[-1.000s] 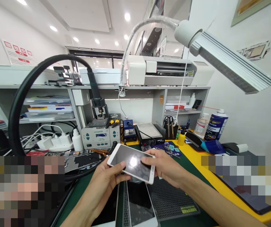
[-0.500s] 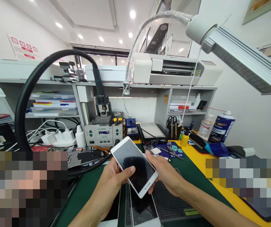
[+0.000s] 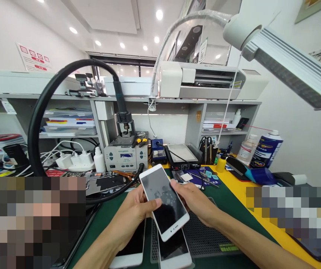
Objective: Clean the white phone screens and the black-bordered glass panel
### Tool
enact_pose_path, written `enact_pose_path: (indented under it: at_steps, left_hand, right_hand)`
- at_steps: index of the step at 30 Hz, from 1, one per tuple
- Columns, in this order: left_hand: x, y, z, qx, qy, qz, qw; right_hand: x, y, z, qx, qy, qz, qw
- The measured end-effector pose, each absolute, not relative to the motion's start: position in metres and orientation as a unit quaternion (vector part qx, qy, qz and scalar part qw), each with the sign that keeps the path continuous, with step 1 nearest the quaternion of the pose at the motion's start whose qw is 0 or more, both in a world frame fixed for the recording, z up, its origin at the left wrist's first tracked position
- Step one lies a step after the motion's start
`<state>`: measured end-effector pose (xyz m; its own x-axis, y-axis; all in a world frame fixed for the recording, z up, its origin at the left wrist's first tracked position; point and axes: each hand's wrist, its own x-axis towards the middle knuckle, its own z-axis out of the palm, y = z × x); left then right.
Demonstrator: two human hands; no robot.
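1. The left hand (image 3: 138,204) grips a white phone (image 3: 160,190) by its left edge, thumb lying over the dark screen.
2. The right hand (image 3: 196,200) has its thumb at the phone's right edge; its fingers are mostly hidden behind, so how firmly they hold, I cannot tell.
3. The phone is between the hands, screen towards the camera, long axis slanting down to the right; pale smudges show mid-screen.
4. Below it, partly covered by it in view, a second phone (image 3: 175,254) lies on a black perforated pad (image 3: 205,239).
5. A third phone (image 3: 132,251) lies just left of that pad, partly behind the left wrist.
6. Under these spreads a green mat (image 3: 108,218).
7. Beyond the hands stand a grey station (image 3: 134,161) with a thick black hose (image 3: 35,123), a blue unit (image 3: 157,144) and a flat plate (image 3: 182,153).
8. To the right are a yellow bottle (image 3: 221,164), a clear bottle (image 3: 246,148) and a blue can (image 3: 267,149).
9. A lamp (image 3: 292,63) hangs over the right side.
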<state>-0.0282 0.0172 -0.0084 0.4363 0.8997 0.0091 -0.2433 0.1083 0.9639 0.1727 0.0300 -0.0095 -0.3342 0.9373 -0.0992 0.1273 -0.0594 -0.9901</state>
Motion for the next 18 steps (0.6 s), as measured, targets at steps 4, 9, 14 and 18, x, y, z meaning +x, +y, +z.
enact_pose_path:
  at_steps: [4,9,14,18]
  left_hand:
    - [-0.0279,0.0149,-0.0049,0.515,0.326,0.429,0.667]
    - [-0.0299,0.0151,-0.0025,0.493,0.314,0.411,0.699]
    - [-0.0302,0.0150,-0.0048,0.497,0.316,0.403,0.700]
    - [-0.0263,0.0167,-0.0015,0.505,0.316,0.405,0.694]
  right_hand:
    - [0.1769,0.0295,-0.0086,-0.409,-0.677,0.500,0.354]
    - [0.1781,0.0328,-0.0146,-0.434,-0.636,0.527,0.360]
    - [0.1765,0.0325,-0.0128,-0.424,-0.633,0.531,0.371]
    - [0.1795,0.0312,-0.0074,-0.340,-0.645,0.560,0.393]
